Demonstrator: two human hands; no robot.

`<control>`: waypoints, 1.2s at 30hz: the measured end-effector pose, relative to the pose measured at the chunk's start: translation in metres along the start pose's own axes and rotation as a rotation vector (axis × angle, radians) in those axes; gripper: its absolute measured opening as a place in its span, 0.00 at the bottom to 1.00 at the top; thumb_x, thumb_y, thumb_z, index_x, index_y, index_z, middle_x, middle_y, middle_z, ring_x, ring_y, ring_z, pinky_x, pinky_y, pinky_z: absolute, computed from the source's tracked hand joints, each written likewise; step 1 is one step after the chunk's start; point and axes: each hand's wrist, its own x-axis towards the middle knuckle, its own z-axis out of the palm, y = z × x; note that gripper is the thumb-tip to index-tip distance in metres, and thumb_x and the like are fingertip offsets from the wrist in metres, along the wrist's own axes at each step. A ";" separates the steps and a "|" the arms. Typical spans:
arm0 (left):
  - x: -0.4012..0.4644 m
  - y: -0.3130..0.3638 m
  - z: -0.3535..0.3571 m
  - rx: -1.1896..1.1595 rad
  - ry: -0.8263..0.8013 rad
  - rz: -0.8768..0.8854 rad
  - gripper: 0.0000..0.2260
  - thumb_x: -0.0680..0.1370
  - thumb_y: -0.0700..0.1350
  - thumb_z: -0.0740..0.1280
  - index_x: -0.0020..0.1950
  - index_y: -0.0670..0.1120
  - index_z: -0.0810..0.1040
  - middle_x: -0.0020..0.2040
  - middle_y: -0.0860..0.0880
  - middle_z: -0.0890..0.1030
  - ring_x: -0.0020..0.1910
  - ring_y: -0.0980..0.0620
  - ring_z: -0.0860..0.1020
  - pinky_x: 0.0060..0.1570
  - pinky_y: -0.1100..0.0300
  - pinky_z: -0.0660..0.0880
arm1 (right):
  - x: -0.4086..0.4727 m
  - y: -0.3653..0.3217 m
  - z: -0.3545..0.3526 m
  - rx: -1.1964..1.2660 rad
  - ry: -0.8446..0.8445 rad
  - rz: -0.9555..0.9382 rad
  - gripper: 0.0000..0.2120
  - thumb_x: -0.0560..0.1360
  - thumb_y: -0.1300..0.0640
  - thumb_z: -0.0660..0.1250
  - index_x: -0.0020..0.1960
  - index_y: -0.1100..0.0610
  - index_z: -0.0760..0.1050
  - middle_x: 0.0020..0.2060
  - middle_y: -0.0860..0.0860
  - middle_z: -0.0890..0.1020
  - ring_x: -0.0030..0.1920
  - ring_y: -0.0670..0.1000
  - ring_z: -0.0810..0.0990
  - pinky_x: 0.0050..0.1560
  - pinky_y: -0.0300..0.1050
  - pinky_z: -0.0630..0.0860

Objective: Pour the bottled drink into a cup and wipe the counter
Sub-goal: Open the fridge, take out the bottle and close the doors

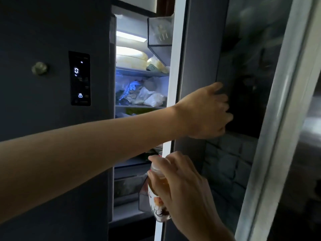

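Note:
My right hand (182, 185) is closed around a clear bottle (159, 193) of amber drink with a pale cap and a white, red and brown label, held upright in front of the fridge opening at lower centre. My left hand (206, 112) reaches across from the left, its fingers curled over the outer edge of the fridge's dark right door (205, 49), which stands partly ajar. No cup, cloth or counter shows in this view.
The lit fridge interior (139, 84) holds shelves with bags and containers. Door bins (159, 32) hang on the right door's inner side. The shut left door (43, 101) carries a glowing control panel (79, 78) and a round magnet (39, 68).

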 end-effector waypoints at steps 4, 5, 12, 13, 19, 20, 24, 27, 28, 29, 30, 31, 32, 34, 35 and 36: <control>-0.019 0.005 0.022 -0.001 0.029 -0.088 0.19 0.81 0.50 0.56 0.48 0.43 0.85 0.50 0.43 0.83 0.57 0.42 0.77 0.75 0.42 0.59 | -0.002 -0.001 0.002 0.006 -0.021 -0.021 0.15 0.80 0.42 0.58 0.63 0.43 0.72 0.48 0.44 0.75 0.48 0.43 0.77 0.33 0.32 0.72; -0.022 0.006 0.025 0.007 0.045 -0.115 0.19 0.81 0.50 0.56 0.48 0.43 0.85 0.49 0.43 0.83 0.57 0.42 0.77 0.75 0.42 0.59 | 0.000 -0.001 0.003 0.003 -0.013 -0.022 0.14 0.80 0.42 0.58 0.63 0.43 0.73 0.48 0.44 0.75 0.48 0.43 0.76 0.33 0.31 0.69; -0.057 -0.005 0.037 0.069 -0.019 -0.146 0.21 0.81 0.53 0.53 0.56 0.47 0.83 0.57 0.45 0.81 0.64 0.43 0.73 0.76 0.40 0.53 | 0.022 -0.009 0.011 0.077 0.063 -0.059 0.16 0.81 0.43 0.57 0.65 0.45 0.75 0.53 0.44 0.77 0.53 0.42 0.76 0.39 0.34 0.78; -0.065 -0.009 0.041 0.082 -0.047 -0.152 0.21 0.81 0.53 0.51 0.59 0.47 0.81 0.59 0.45 0.80 0.66 0.42 0.72 0.77 0.39 0.52 | 0.025 -0.012 0.012 0.095 0.072 -0.066 0.16 0.80 0.43 0.58 0.65 0.45 0.74 0.53 0.44 0.76 0.53 0.42 0.76 0.39 0.34 0.78; -0.119 -0.025 0.075 0.151 -0.140 -0.226 0.22 0.83 0.53 0.50 0.75 0.48 0.67 0.75 0.43 0.67 0.76 0.41 0.61 0.75 0.34 0.48 | 0.039 -0.019 0.025 0.189 0.102 -0.085 0.15 0.80 0.43 0.57 0.63 0.45 0.74 0.51 0.44 0.75 0.49 0.45 0.77 0.36 0.40 0.78; -0.125 -0.025 0.084 0.171 -0.182 -0.268 0.24 0.82 0.54 0.50 0.77 0.49 0.64 0.77 0.43 0.64 0.78 0.41 0.58 0.74 0.32 0.46 | 0.041 -0.019 0.029 0.196 0.096 -0.089 0.15 0.80 0.43 0.57 0.63 0.44 0.74 0.50 0.43 0.75 0.50 0.45 0.77 0.36 0.41 0.79; -0.141 -0.015 0.123 0.199 -0.278 -0.512 0.32 0.80 0.58 0.48 0.81 0.44 0.51 0.82 0.42 0.51 0.80 0.40 0.48 0.74 0.31 0.41 | 0.051 -0.018 0.044 0.213 0.074 -0.088 0.16 0.80 0.42 0.57 0.64 0.44 0.75 0.50 0.43 0.74 0.51 0.45 0.75 0.38 0.43 0.79; -0.152 -0.014 0.153 0.177 -0.273 -0.606 0.35 0.80 0.59 0.50 0.81 0.42 0.45 0.82 0.41 0.44 0.80 0.40 0.44 0.76 0.34 0.41 | 0.061 -0.013 0.053 0.222 0.097 -0.074 0.16 0.80 0.42 0.58 0.64 0.44 0.74 0.49 0.43 0.73 0.50 0.44 0.75 0.35 0.46 0.80; -0.153 -0.016 0.162 0.179 -0.269 -0.622 0.35 0.81 0.60 0.49 0.81 0.41 0.42 0.82 0.41 0.43 0.80 0.40 0.42 0.76 0.35 0.41 | 0.064 -0.008 0.055 0.229 0.107 -0.067 0.16 0.80 0.41 0.57 0.64 0.44 0.74 0.48 0.42 0.73 0.50 0.44 0.75 0.35 0.46 0.80; -0.155 -0.016 0.169 0.180 -0.264 -0.640 0.36 0.81 0.60 0.48 0.80 0.41 0.41 0.81 0.41 0.41 0.80 0.40 0.41 0.76 0.35 0.41 | 0.066 -0.005 0.057 0.231 0.113 -0.068 0.16 0.80 0.42 0.57 0.64 0.44 0.74 0.48 0.42 0.72 0.50 0.44 0.75 0.34 0.46 0.80; -0.157 -0.017 0.176 0.182 -0.260 -0.652 0.36 0.81 0.61 0.48 0.80 0.40 0.40 0.81 0.41 0.41 0.80 0.40 0.40 0.76 0.35 0.42 | 0.068 -0.001 0.058 0.231 0.117 -0.066 0.15 0.80 0.42 0.58 0.64 0.44 0.74 0.48 0.42 0.72 0.50 0.44 0.75 0.34 0.45 0.80; -0.159 -0.019 0.182 0.177 -0.259 -0.660 0.37 0.82 0.62 0.47 0.80 0.40 0.39 0.81 0.40 0.40 0.80 0.40 0.40 0.76 0.35 0.44 | 0.069 0.003 0.058 0.227 0.123 -0.062 0.15 0.80 0.42 0.59 0.64 0.44 0.74 0.48 0.42 0.72 0.49 0.44 0.75 0.34 0.44 0.80; -0.161 -0.021 0.189 0.161 -0.259 -0.665 0.37 0.82 0.62 0.47 0.80 0.40 0.39 0.81 0.41 0.41 0.80 0.40 0.41 0.76 0.35 0.45 | 0.070 0.007 0.060 0.222 0.130 -0.058 0.15 0.80 0.42 0.59 0.64 0.44 0.74 0.47 0.42 0.72 0.49 0.43 0.74 0.34 0.43 0.80; -0.168 -0.027 0.202 0.124 -0.265 -0.680 0.37 0.82 0.63 0.48 0.80 0.41 0.39 0.82 0.42 0.42 0.80 0.41 0.41 0.75 0.35 0.47 | 0.071 0.017 0.067 0.219 0.133 -0.047 0.15 0.80 0.42 0.60 0.64 0.44 0.74 0.47 0.42 0.71 0.49 0.43 0.74 0.33 0.43 0.79; -0.171 -0.030 0.207 0.110 -0.269 -0.688 0.37 0.82 0.63 0.49 0.80 0.41 0.39 0.82 0.42 0.42 0.80 0.41 0.42 0.75 0.35 0.48 | 0.072 0.021 0.070 0.217 0.131 -0.045 0.15 0.80 0.42 0.60 0.64 0.44 0.74 0.47 0.42 0.71 0.49 0.43 0.74 0.33 0.43 0.79; -0.172 -0.032 0.211 0.099 -0.265 -0.696 0.37 0.82 0.63 0.49 0.80 0.42 0.39 0.82 0.42 0.42 0.80 0.42 0.42 0.75 0.35 0.48 | 0.072 0.025 0.073 0.216 0.130 -0.042 0.14 0.80 0.42 0.60 0.63 0.43 0.74 0.47 0.42 0.71 0.49 0.43 0.74 0.32 0.43 0.79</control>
